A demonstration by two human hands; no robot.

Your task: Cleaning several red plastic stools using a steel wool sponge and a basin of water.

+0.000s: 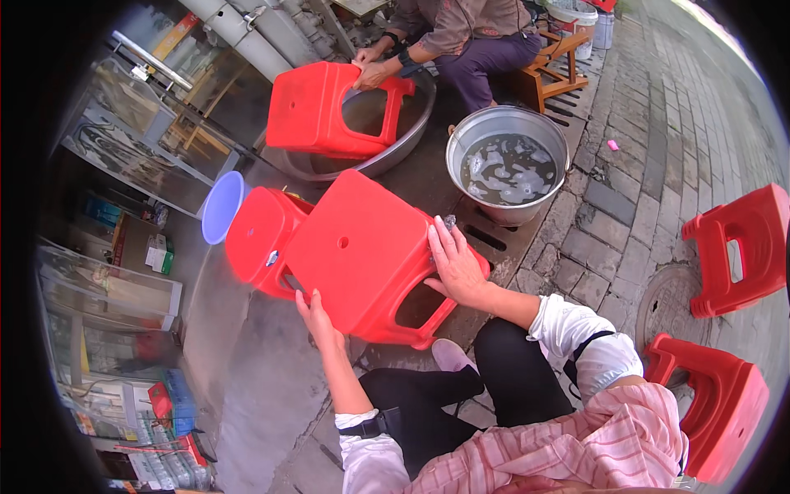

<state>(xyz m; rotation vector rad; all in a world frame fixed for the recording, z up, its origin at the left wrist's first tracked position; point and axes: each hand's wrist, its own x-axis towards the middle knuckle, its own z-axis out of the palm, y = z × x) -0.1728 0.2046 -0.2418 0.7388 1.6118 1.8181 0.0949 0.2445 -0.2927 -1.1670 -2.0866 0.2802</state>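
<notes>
A red plastic stool (350,247) is tilted on its side before me, its seat with a small central hole turned up toward my face. My left hand (322,324) grips the seat's near left edge. Against the right side of the stool lies my right hand (455,262), fingers stretched along it. A crinkled grey scouring pad (450,221), apparently steel wool, pokes out past its fingertips; the palm hides the rest. Just left of this stool stands another red plastic stool (262,231) with a small sticker.
Beyond, a seated person (475,49) holds a red stool (315,108) over a wide metal basin (407,145). A metal bucket (455,167) of sudsy water stands ahead right. Further red stools (756,241) are at right, a blue-violet plastic basin (223,207) at left, and a drain grate (484,238) below.
</notes>
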